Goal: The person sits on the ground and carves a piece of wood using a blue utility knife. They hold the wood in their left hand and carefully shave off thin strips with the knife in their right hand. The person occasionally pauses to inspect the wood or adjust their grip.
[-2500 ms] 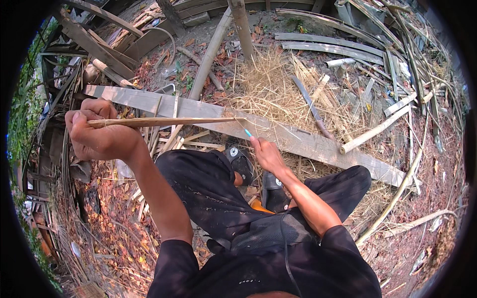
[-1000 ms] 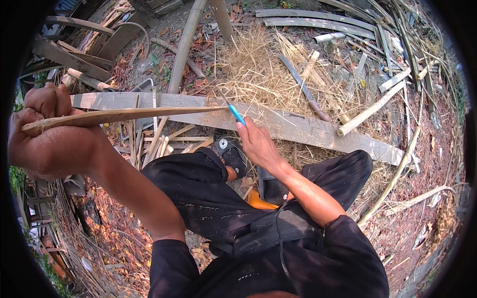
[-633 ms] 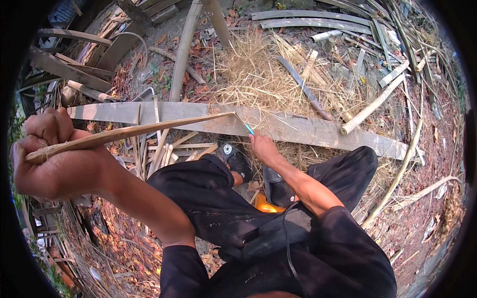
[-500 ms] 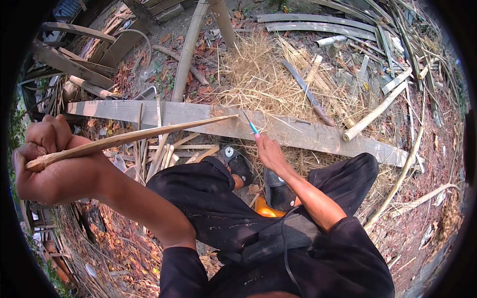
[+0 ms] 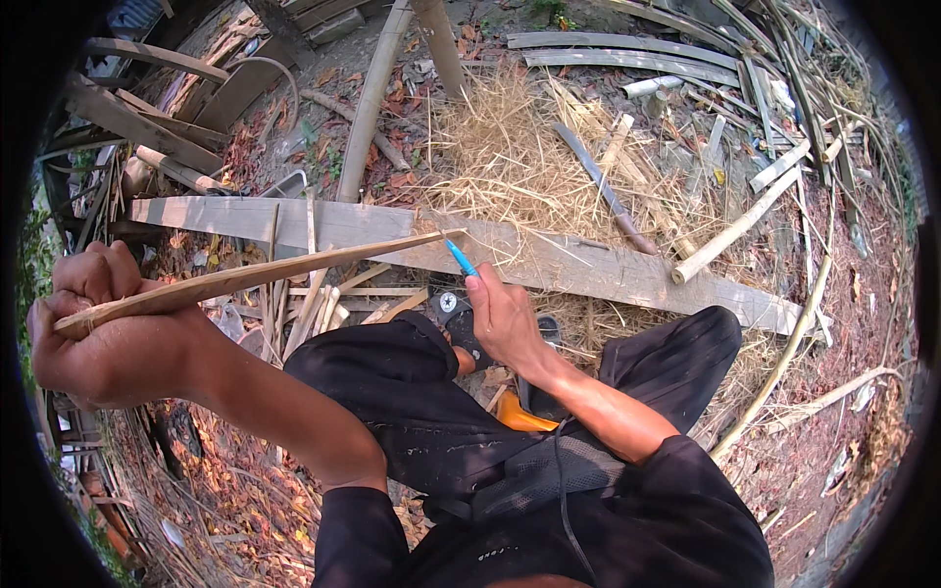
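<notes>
On the far left, my left hand (image 5: 103, 328) is closed around the thick end of a long, tapering strip of split bamboo or wood (image 5: 255, 277). The strip slants up to the right, and its thin end lies over the grey plank (image 5: 382, 223). My right hand (image 5: 510, 318) grips a small knife by its bright blue handle (image 5: 461, 258). The handle's upper end is right by the strip's thin tip. Little of the blade shows, and I cannot tell whether it touches the strip.
Beyond the plank lies a heap of pale shavings (image 5: 505, 147), with a long machete (image 5: 603, 186) on it. A pale pole (image 5: 735, 227) rests across the plank's right part. Split slats (image 5: 627, 54) are stacked at the back. An orange object (image 5: 522, 415) sits between my legs.
My right hand has drawn the knife left and slightly toward me, bringing it to the strip's tip. My left hand and the strip have barely moved.
</notes>
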### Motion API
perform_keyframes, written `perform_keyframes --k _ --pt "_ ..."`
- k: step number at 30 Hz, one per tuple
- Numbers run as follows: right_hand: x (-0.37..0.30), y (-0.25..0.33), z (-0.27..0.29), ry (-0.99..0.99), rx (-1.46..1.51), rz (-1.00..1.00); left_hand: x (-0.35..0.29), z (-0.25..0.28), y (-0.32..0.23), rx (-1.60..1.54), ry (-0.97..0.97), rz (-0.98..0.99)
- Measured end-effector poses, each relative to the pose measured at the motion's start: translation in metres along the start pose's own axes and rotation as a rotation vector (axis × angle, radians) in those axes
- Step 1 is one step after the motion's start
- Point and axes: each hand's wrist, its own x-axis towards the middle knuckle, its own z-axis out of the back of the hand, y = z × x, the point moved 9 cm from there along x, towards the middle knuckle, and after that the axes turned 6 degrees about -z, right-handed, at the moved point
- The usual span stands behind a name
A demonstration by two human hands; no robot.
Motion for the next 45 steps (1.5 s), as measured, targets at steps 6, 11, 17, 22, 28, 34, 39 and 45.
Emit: perform_keyframes --k 6,11,17,22,28,34,39,45 --pt "0.006 -0.140 -0.045 0.157 -0.346 -0.183 0.003 0.002 0.007 0.006 0.048 0.049" --pt "0.012 0.011 0.023 -0.010 -0.042 -0.001 -0.004 -0.006 -0.008 -0.032 0.077 -0.008" --pt "0.027 -0.103 -0.022 0.082 -0.271 -0.239 0.004 0.002 0.011 -0.169 0.076 0.103" --pt "0.025 0.014 0.006 0.068 0.032 -0.027 0.001 0.000 0.002 -0.170 0.086 0.044" --pt "0.021 -0.068 -0.022 0.137 -0.296 -0.245 0.004 0.005 0.012 -0.264 0.119 0.132" --pt "0.022 0.027 0.001 0.091 0.004 -0.006 0.005 0.005 0.009 -0.207 0.087 0.075" --pt "0.038 -0.102 -0.022 0.131 -0.280 -0.259 0.008 -0.002 0.009 -0.285 0.107 0.071" --pt "0.025 0.012 -0.009 0.091 0.023 -0.089 0.007 0.004 0.009 -0.237 0.091 0.068"
